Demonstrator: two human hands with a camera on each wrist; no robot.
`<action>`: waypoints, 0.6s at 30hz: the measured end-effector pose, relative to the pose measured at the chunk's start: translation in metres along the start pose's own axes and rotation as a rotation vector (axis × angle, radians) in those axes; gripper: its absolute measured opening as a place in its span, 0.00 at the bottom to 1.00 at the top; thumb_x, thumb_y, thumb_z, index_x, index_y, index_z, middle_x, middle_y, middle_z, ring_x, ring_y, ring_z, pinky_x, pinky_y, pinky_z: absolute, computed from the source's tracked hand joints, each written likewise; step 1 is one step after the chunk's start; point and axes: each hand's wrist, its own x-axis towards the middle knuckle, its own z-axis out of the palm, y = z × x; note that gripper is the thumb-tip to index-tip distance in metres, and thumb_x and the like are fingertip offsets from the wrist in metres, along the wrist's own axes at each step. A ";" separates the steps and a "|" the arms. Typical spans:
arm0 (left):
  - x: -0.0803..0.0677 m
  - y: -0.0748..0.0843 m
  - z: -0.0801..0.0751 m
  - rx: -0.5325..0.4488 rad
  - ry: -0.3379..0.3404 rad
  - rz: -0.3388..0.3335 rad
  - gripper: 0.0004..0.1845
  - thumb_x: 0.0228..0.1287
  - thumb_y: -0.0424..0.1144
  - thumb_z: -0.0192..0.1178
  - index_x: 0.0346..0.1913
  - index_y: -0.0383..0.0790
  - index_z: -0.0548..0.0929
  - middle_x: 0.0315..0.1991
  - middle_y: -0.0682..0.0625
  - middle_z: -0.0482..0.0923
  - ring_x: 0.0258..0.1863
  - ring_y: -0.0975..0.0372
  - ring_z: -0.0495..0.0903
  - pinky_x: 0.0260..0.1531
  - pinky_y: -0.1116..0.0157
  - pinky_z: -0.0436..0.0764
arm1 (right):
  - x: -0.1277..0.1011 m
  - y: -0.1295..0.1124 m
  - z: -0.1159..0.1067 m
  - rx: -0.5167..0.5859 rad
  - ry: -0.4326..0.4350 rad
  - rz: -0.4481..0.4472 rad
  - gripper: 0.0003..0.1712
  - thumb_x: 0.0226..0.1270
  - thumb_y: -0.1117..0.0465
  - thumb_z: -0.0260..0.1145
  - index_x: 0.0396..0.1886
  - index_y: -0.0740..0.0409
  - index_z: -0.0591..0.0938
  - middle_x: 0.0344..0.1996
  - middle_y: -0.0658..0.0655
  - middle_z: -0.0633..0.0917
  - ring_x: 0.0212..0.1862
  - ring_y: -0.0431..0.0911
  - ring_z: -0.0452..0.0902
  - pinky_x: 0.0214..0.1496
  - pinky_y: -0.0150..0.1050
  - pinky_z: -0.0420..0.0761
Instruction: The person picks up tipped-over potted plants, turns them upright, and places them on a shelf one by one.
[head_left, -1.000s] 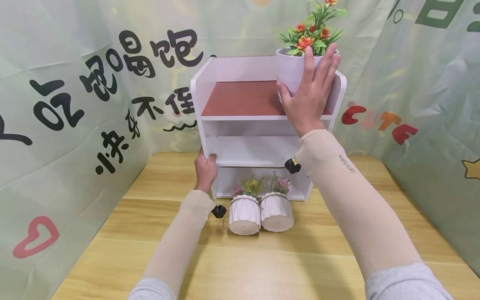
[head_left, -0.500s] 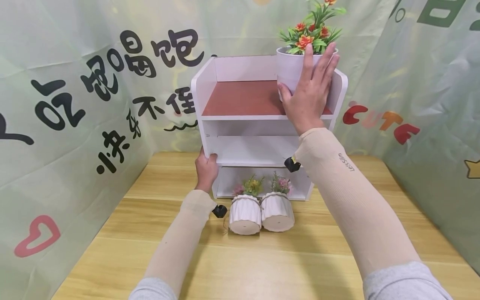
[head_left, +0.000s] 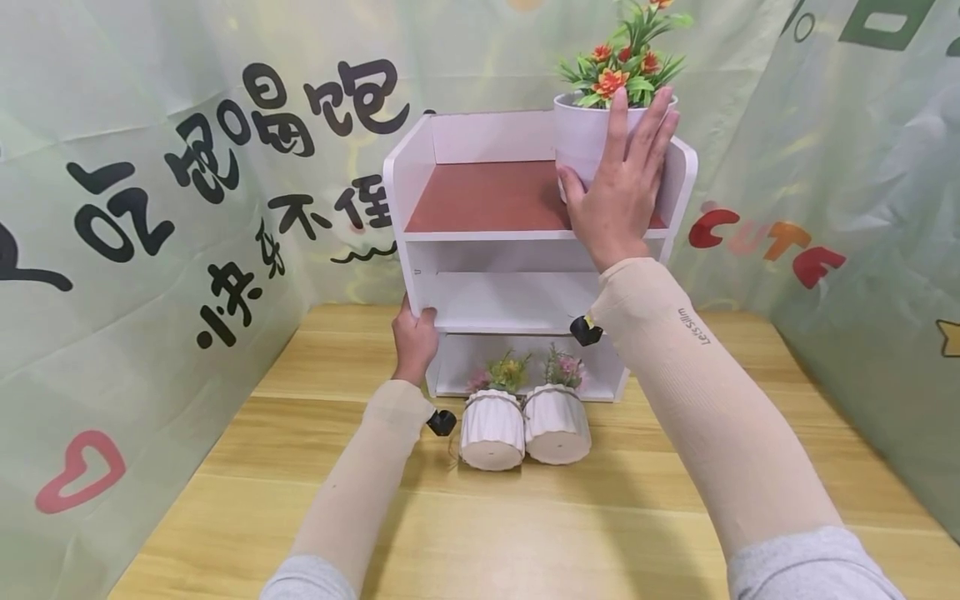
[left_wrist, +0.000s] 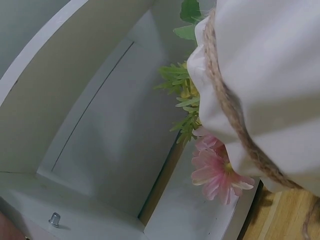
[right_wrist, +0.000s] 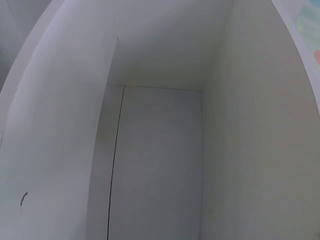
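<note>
A white three-tier shelf (head_left: 422, 283) with a reddish-brown top board stands on the table. My left hand (head_left: 414, 340) holds its left side panel low down, thumb at the front edge and the other fingers hidden behind. On the top board, at the right, sits a white flowerpot (head_left: 581, 137) of orange-red flowers and green leaves. My right hand (head_left: 621, 187) lies against the pot's front, fingers straight and pointing up, thumb out to the left. Two small white pleated flowerpots (head_left: 492, 433) tied with twine lie tipped before the bottom tier, bases facing me; one pot (left_wrist: 270, 85) fills the left wrist view's right side.
The shelf's middle tier (head_left: 510, 300) holds nothing visible; its inner back panel (right_wrist: 160, 160) fills much of the right wrist view. The wooden table (head_left: 495, 533) reaches towards me in front of the small pots. Printed cloth walls (head_left: 150, 350) close in the table's back and sides.
The head view has shifted very slightly. Both hands, the shelf and the pots keep their places.
</note>
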 end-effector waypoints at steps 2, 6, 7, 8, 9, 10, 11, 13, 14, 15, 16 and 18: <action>0.000 0.000 0.000 -0.002 0.000 0.004 0.24 0.65 0.31 0.48 0.65 0.34 0.71 0.55 0.35 0.78 0.54 0.45 0.78 0.53 0.50 0.76 | 0.000 0.000 0.000 0.008 0.014 -0.004 0.50 0.64 0.43 0.63 0.77 0.52 0.49 0.75 0.69 0.40 0.76 0.56 0.27 0.73 0.37 0.36; 0.002 0.000 0.001 -0.002 0.003 0.009 0.25 0.64 0.31 0.48 0.65 0.34 0.71 0.55 0.36 0.78 0.54 0.46 0.78 0.53 0.50 0.76 | -0.002 0.001 0.001 0.033 0.070 -0.028 0.49 0.64 0.44 0.64 0.77 0.53 0.52 0.75 0.71 0.43 0.76 0.56 0.30 0.73 0.37 0.37; 0.002 0.000 0.001 -0.001 0.004 0.011 0.25 0.64 0.31 0.48 0.65 0.34 0.71 0.55 0.36 0.78 0.54 0.46 0.78 0.53 0.50 0.76 | -0.002 0.002 0.001 0.037 0.083 -0.036 0.48 0.64 0.44 0.64 0.76 0.53 0.52 0.75 0.71 0.44 0.76 0.57 0.31 0.73 0.37 0.38; 0.002 -0.001 0.001 -0.001 0.003 0.011 0.25 0.64 0.31 0.48 0.65 0.34 0.71 0.55 0.36 0.78 0.54 0.47 0.78 0.54 0.51 0.76 | -0.002 0.003 0.002 0.043 0.093 -0.041 0.48 0.64 0.45 0.64 0.76 0.53 0.53 0.74 0.72 0.44 0.76 0.57 0.31 0.73 0.37 0.38; 0.002 -0.001 0.001 -0.002 0.000 0.008 0.25 0.64 0.31 0.48 0.65 0.35 0.71 0.56 0.36 0.78 0.54 0.47 0.78 0.54 0.51 0.76 | -0.002 0.003 0.002 0.047 0.099 -0.044 0.48 0.64 0.45 0.64 0.76 0.54 0.53 0.74 0.72 0.44 0.76 0.57 0.32 0.73 0.37 0.38; 0.002 -0.001 0.001 -0.005 -0.002 0.004 0.25 0.65 0.31 0.48 0.65 0.35 0.71 0.56 0.37 0.78 0.55 0.47 0.78 0.54 0.51 0.76 | -0.003 0.003 0.002 0.058 0.107 -0.048 0.47 0.64 0.45 0.64 0.76 0.54 0.53 0.74 0.72 0.45 0.76 0.57 0.31 0.73 0.38 0.39; 0.002 -0.001 0.002 -0.004 -0.001 0.004 0.25 0.65 0.32 0.48 0.66 0.35 0.71 0.56 0.37 0.78 0.55 0.48 0.78 0.54 0.51 0.75 | -0.003 0.003 0.002 0.064 0.114 -0.053 0.47 0.64 0.45 0.64 0.76 0.54 0.54 0.74 0.73 0.45 0.76 0.57 0.32 0.73 0.38 0.39; 0.002 -0.001 0.002 -0.004 0.000 0.004 0.25 0.65 0.32 0.48 0.66 0.35 0.71 0.56 0.37 0.78 0.55 0.48 0.77 0.54 0.51 0.75 | -0.004 0.003 0.001 0.062 0.114 -0.056 0.46 0.64 0.45 0.64 0.76 0.53 0.54 0.74 0.73 0.45 0.76 0.57 0.32 0.74 0.39 0.39; 0.002 0.000 0.002 -0.003 0.000 0.003 0.25 0.65 0.32 0.48 0.66 0.35 0.71 0.56 0.37 0.78 0.55 0.48 0.78 0.54 0.51 0.75 | -0.004 0.003 0.000 0.059 0.112 -0.056 0.45 0.65 0.45 0.63 0.76 0.53 0.55 0.74 0.72 0.45 0.76 0.56 0.32 0.74 0.40 0.39; 0.002 0.000 0.002 0.000 -0.002 0.002 0.25 0.65 0.32 0.48 0.66 0.35 0.71 0.57 0.37 0.78 0.55 0.48 0.78 0.54 0.51 0.76 | -0.005 0.003 -0.001 0.046 0.107 -0.058 0.45 0.65 0.44 0.62 0.76 0.53 0.55 0.74 0.72 0.46 0.76 0.57 0.32 0.74 0.41 0.38; 0.002 0.000 0.001 0.001 0.000 0.004 0.25 0.65 0.32 0.48 0.66 0.35 0.71 0.56 0.36 0.78 0.54 0.47 0.78 0.54 0.51 0.76 | -0.006 0.003 -0.001 0.032 0.101 -0.062 0.44 0.66 0.43 0.61 0.76 0.53 0.55 0.74 0.72 0.46 0.76 0.58 0.33 0.74 0.42 0.37; 0.001 0.000 0.001 0.006 0.002 0.008 0.25 0.65 0.32 0.48 0.66 0.35 0.71 0.56 0.36 0.78 0.54 0.47 0.78 0.53 0.51 0.76 | -0.008 0.003 -0.003 0.005 0.078 -0.065 0.43 0.67 0.42 0.57 0.76 0.51 0.55 0.75 0.70 0.46 0.76 0.58 0.33 0.74 0.44 0.34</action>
